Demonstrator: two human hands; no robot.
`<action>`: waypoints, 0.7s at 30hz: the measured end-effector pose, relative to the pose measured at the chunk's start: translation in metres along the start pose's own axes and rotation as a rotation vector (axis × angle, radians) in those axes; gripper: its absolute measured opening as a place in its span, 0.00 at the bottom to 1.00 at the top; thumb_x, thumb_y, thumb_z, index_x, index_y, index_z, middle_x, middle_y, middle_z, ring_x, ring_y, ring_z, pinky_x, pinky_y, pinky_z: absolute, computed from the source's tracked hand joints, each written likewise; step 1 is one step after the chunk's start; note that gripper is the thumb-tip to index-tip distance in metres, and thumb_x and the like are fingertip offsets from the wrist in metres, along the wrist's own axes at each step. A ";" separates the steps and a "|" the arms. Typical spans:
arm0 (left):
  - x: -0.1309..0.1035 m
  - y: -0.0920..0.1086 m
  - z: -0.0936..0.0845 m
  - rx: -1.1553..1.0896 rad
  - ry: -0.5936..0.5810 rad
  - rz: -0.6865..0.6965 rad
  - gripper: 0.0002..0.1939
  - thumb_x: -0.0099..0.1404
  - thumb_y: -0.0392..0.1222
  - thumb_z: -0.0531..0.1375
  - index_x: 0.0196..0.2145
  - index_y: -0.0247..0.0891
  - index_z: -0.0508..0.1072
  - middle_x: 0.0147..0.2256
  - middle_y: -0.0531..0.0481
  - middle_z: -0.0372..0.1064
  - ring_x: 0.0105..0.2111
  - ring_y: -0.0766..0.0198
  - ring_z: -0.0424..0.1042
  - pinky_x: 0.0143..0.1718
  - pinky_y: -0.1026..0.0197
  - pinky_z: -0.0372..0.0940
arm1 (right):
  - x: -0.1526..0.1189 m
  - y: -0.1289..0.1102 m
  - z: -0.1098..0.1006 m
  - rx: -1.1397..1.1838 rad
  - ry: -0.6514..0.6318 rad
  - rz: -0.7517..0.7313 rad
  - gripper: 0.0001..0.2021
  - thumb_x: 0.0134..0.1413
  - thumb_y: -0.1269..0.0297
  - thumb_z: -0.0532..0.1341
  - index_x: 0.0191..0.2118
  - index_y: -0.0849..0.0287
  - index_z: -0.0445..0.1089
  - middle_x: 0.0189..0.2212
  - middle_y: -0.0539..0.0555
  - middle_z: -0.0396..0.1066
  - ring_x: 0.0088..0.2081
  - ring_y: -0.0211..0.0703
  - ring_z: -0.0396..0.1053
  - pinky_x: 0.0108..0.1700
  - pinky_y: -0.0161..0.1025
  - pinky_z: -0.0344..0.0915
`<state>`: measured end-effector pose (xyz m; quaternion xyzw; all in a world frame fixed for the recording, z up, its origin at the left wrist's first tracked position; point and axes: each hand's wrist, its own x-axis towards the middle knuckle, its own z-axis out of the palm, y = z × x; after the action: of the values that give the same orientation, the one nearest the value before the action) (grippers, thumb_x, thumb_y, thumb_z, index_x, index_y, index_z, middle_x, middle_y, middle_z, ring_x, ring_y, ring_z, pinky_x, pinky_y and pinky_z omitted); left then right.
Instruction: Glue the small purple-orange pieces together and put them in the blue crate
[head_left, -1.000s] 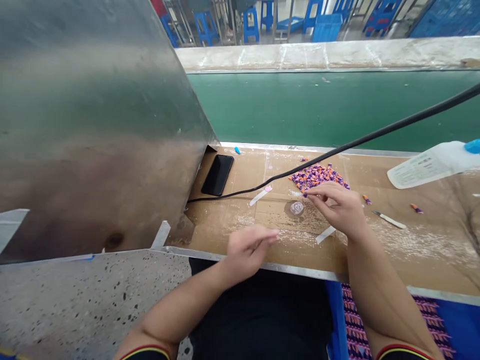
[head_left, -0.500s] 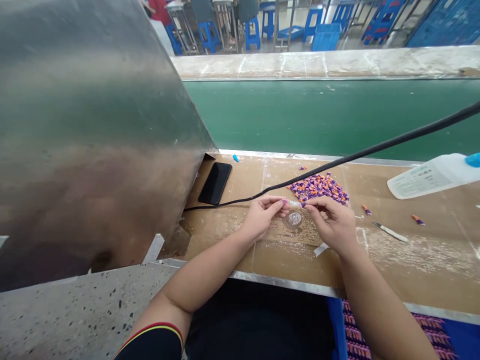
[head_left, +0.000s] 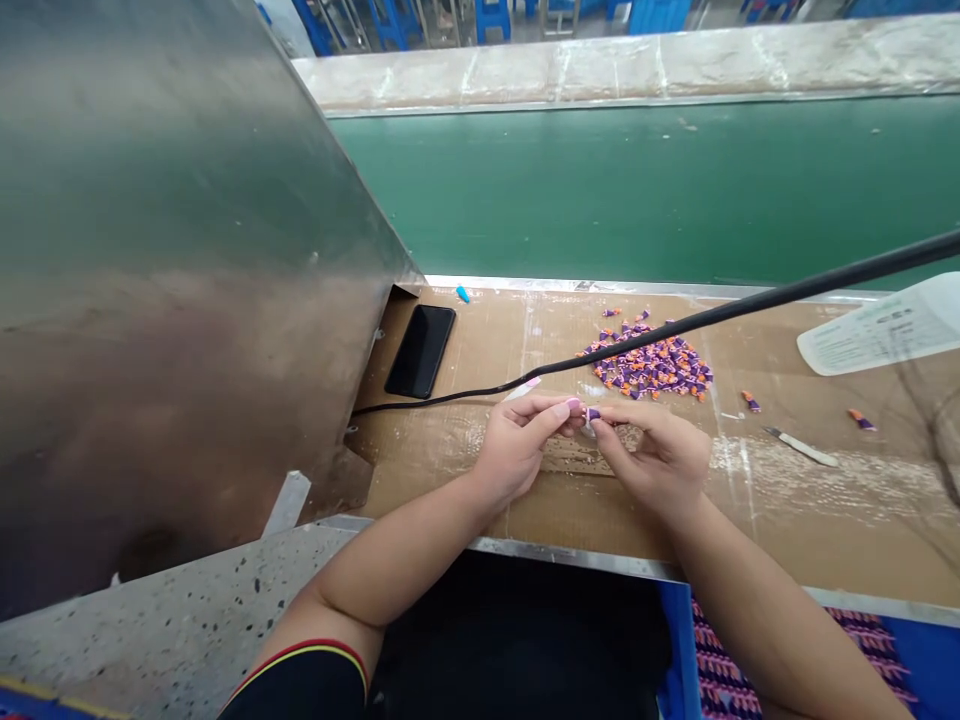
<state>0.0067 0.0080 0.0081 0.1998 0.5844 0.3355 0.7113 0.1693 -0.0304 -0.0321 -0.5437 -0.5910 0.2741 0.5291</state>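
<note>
My left hand (head_left: pixel 521 445) is closed in a pinch on a small pink piece (head_left: pixel 572 403). Close beside it, the thumb and fingers of my right hand (head_left: pixel 660 455) grip a small purple piece with a white edge (head_left: pixel 592 414). The fingertips nearly meet; whether the two pieces touch is unclear. Just beyond the hands lies a heap of small purple-and-orange pieces (head_left: pixel 652 365). A pale strip with a pink end (head_left: pixel 523 388) shows behind my left hand.
A black cable (head_left: pixel 675 327) crosses above the cardboard-covered bench (head_left: pixel 480 350). Left are a phone (head_left: pixel 421 350), a blue cap (head_left: pixel 463 294) and a metal panel (head_left: pixel 187 280). Right are a craft knife (head_left: pixel 802 447), two loose pieces and a white bottle (head_left: pixel 885 325). Beyond runs a green belt (head_left: pixel 600 195).
My hands have come closer together, bringing the purple piece nearer the pink one. The clear round pot beneath them is now mostly hidden. The view has tilted downward.
</note>
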 end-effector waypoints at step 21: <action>-0.010 -0.009 -0.005 0.264 -0.118 0.448 0.09 0.70 0.50 0.72 0.43 0.44 0.88 0.43 0.45 0.84 0.44 0.61 0.85 0.52 0.63 0.80 | -0.003 -0.005 0.003 -0.053 0.055 -0.173 0.17 0.63 0.77 0.72 0.54 0.54 0.78 0.41 0.54 0.83 0.38 0.42 0.83 0.42 0.38 0.84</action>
<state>0.0030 -0.0060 0.0081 0.4345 0.5219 0.3929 0.6200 0.1647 -0.0339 -0.0295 -0.5120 -0.6279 0.1965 0.5523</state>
